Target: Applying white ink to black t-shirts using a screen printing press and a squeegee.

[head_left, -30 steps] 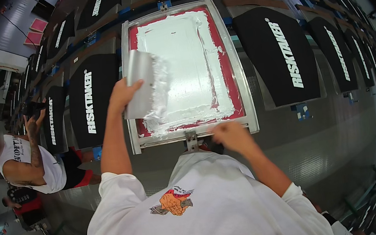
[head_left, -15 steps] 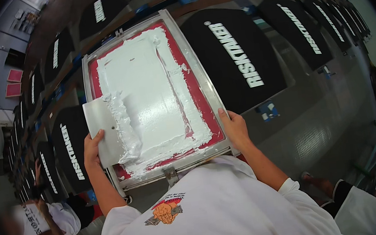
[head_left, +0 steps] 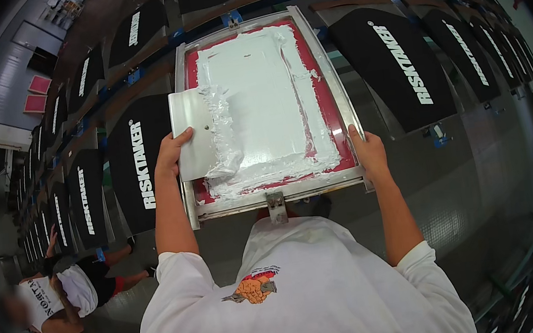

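A rectangular metal frame (head_left: pixel 238 205) occupies the centre of the scene, lying between a left black panel (head_left: pixel 123 137) and a right black panel (head_left: pixel 372 53), each marked with white lettering. Half a second earlier the frame stood aslant in the view, its right rail hard against the right panel; it now stands nearly square, with a gap on that side. The frame has therefore shifted relative to the panels; whether it is raised or resting cannot be told. Within it, white paste (head_left: pixel 258 94) covers most of the sheet and leaves a red border (head_left: pixel 337 131), broadest on the right. At far left, a co-worker in a white sleeveless top (head_left: pixel 69 290) stands well apart.

A pale metal plate (head_left: pixel 194 149) lies over the frame's left side, a thick ridge of paste along its right edge. The left hand (head_left: pixel 172 153) grasps the plate's left edge, thumb on top; its other fingers are largely hidden, and whether they also touch the rail cannot be told. The right hand (head_left: pixel 371 153), clear of the rails one second earlier, is now closed around the right rail near its near corner. Both sides of the assembly are thus held. A small metal bracket (head_left: pixel 276 207) projects from the middle of the near rail.
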The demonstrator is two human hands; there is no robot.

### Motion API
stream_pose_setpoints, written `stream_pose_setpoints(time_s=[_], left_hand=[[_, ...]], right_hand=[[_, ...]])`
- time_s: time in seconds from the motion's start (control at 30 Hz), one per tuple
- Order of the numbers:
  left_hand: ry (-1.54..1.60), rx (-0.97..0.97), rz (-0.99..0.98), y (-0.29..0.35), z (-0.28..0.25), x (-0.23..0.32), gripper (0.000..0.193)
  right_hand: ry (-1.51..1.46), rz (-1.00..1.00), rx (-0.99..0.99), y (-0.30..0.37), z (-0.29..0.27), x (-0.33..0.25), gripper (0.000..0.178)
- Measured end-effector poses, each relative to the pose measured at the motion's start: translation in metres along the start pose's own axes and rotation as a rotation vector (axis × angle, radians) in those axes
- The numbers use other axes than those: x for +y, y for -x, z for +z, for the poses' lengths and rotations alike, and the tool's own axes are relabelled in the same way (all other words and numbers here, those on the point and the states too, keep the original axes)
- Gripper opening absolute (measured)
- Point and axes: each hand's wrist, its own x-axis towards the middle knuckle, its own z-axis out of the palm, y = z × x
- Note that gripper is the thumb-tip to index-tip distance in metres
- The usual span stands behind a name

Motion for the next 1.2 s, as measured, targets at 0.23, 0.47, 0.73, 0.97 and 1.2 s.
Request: stream_pose_setpoints(time_s=[0.23,0.47,0.73,0.97,1.2], left_hand=[[0.043,0.052,0.033,-0.012,0.01,-0.02,0.042],[-0.148,0.096,0.134,-0.031,0.027,0.002,0.043],[-1.403,0.048,0.814,-0.148,0.134,0.139,0.036],[-1.262,0.134,1.098,-0.124,0.127,0.025,0.04],[-1.181,-0.197,0.833,0.031,0.117,0.052,0.037]], right_hand=[[0.0,-0.007,-0.095,-0.035,-0.003,0.001,0.063],[0.453,-0.625,0.335,-0.022,-0.002,0.024,0.05],[0.176,0.036,-0.811,0.106,0.057,0.022,0.032],[0.233,0.058,-0.744,0.121,0.067,0.022,0.026],[-0.091,0.025,-0.635,0.12,0.08,0.06,0.02]])
